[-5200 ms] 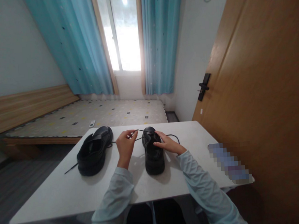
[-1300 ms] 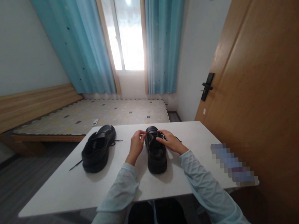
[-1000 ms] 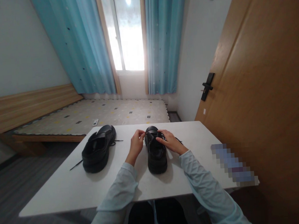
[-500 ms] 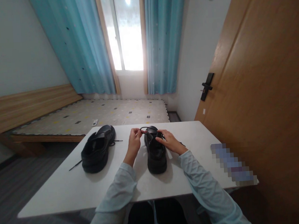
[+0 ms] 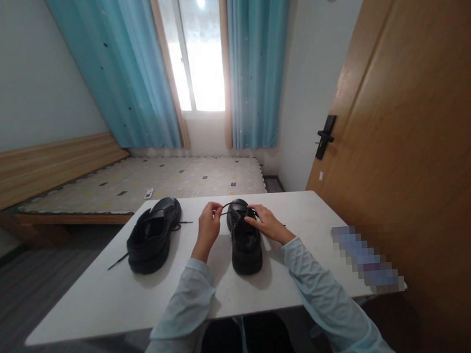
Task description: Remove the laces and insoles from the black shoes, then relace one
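Note:
A black lace-up shoe (image 5: 247,256) stands on the white table (image 5: 180,304), its heel towards me. My left hand (image 5: 208,224), just left of the shoe, pinches a thin black shoelace (image 5: 230,203) that runs taut across to the shoe's front. On the right side of the same shoe rests my right hand (image 5: 268,223), its thumb over the tongue and its fingers around the upper edge. A second black shoe (image 5: 151,244) sits apart on the left, with its lace ends lying loose on the tabletop.
A blurred-out bluish item (image 5: 366,259) lies at the table's right edge, beside a wooden door (image 5: 418,131). Behind the table is a bed with a patterned mattress (image 5: 171,175), and a small white object (image 5: 148,193) lies on it.
My left hand has drawn slightly away to the left, pulling the shoelace with it. My right hand and both shoes stay in place.

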`<state>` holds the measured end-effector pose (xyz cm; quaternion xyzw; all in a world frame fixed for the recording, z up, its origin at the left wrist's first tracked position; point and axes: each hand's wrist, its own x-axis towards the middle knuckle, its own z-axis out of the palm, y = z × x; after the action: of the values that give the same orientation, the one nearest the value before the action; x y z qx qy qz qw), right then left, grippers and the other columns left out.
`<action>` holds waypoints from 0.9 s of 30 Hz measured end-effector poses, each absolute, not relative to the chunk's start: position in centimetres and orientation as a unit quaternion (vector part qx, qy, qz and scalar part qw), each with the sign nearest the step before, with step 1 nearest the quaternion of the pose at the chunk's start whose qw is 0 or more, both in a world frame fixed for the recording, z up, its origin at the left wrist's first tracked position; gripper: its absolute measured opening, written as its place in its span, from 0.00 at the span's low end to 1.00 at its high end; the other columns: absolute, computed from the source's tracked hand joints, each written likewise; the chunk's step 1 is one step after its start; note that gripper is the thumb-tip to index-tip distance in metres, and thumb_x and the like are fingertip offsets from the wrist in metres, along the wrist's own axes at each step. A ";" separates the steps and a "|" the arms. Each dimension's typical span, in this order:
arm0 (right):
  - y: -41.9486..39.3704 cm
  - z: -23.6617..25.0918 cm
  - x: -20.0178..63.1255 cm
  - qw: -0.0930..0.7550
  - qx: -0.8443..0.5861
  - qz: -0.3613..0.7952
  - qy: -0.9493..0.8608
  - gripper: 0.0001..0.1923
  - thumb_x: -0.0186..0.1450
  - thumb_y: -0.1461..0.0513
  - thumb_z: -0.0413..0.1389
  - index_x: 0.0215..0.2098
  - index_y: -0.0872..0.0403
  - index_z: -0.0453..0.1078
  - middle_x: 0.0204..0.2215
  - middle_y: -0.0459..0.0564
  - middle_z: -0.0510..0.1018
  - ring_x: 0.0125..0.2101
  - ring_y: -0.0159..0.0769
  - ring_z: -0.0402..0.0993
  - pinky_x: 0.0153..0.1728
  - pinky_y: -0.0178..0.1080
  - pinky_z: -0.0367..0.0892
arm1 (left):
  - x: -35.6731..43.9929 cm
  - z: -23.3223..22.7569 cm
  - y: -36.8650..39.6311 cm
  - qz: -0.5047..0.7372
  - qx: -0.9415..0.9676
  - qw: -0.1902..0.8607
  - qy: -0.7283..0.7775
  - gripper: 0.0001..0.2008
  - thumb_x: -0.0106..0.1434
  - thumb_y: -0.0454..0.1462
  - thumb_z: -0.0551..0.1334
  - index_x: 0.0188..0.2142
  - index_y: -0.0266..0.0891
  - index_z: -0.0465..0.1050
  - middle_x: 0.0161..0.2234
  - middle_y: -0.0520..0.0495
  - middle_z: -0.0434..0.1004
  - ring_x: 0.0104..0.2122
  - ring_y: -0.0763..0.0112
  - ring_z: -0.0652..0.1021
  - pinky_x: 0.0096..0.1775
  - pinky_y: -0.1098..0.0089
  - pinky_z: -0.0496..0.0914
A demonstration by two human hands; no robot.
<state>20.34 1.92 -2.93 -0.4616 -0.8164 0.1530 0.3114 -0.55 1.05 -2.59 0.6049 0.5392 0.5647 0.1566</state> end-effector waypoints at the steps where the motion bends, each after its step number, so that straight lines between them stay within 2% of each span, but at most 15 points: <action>1: 1.9 -2.9 20.3 0.312 -0.461 0.153 -0.816 0.27 0.65 0.46 0.48 0.54 0.54 0.62 0.51 0.57 0.70 0.52 0.43 0.65 0.54 0.47 0.57 | -0.6 -2.5 0.9 0.553 0.616 0.143 0.543 0.04 0.59 0.37 0.56 0.29 0.40 0.67 0.30 0.48 0.73 0.32 0.67 0.73 0.37 0.67 0.67; 4: 2.0 -3.0 20.4 0.317 -0.458 0.152 -0.816 0.27 0.65 0.46 0.48 0.54 0.54 0.62 0.51 0.56 0.70 0.52 0.42 0.65 0.54 0.46 0.57 | -0.9 -2.6 0.8 0.510 0.652 0.111 0.549 0.05 0.59 0.36 0.57 0.30 0.40 0.71 0.31 0.47 0.74 0.31 0.67 0.74 0.37 0.67 0.67; 9: 2.1 -3.2 20.4 0.316 -0.458 0.153 -0.817 0.27 0.65 0.46 0.48 0.54 0.54 0.62 0.50 0.56 0.70 0.52 0.42 0.65 0.54 0.47 0.57 | -1.3 -3.3 0.7 0.420 0.700 0.096 0.570 0.09 0.59 0.35 0.59 0.37 0.42 0.76 0.31 0.46 0.75 0.30 0.67 0.75 0.36 0.68 0.67; 14: 2.2 -3.2 20.4 0.311 -0.461 0.152 -0.817 0.28 0.64 0.46 0.48 0.55 0.54 0.62 0.50 0.57 0.70 0.52 0.43 0.65 0.54 0.48 0.57 | -1.5 -3.5 0.5 0.367 0.706 0.077 0.601 0.08 0.58 0.36 0.61 0.36 0.44 0.79 0.31 0.47 0.75 0.28 0.67 0.75 0.34 0.69 0.66; 23: 2.2 -3.3 20.5 0.313 -0.460 0.156 -0.816 0.28 0.64 0.45 0.48 0.54 0.54 0.62 0.50 0.56 0.70 0.52 0.43 0.65 0.54 0.47 0.58 | -1.8 -3.1 0.9 0.475 0.673 0.085 0.560 0.04 0.53 0.35 0.64 0.27 0.42 0.79 0.32 0.46 0.69 0.30 0.66 0.73 0.37 0.65 0.69; 27: 2.3 -3.4 20.5 0.320 -0.457 0.154 -0.816 0.27 0.64 0.46 0.48 0.54 0.53 0.62 0.50 0.56 0.70 0.52 0.43 0.65 0.54 0.47 0.58 | -1.8 -3.1 1.0 0.535 0.627 0.113 0.554 0.04 0.53 0.36 0.64 0.27 0.42 0.78 0.32 0.46 0.68 0.32 0.66 0.72 0.37 0.65 0.70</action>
<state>20.54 2.30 -3.43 -0.4569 -0.8156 0.1544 0.3197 -1.83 1.00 -3.09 0.6274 0.5539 0.5355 0.1131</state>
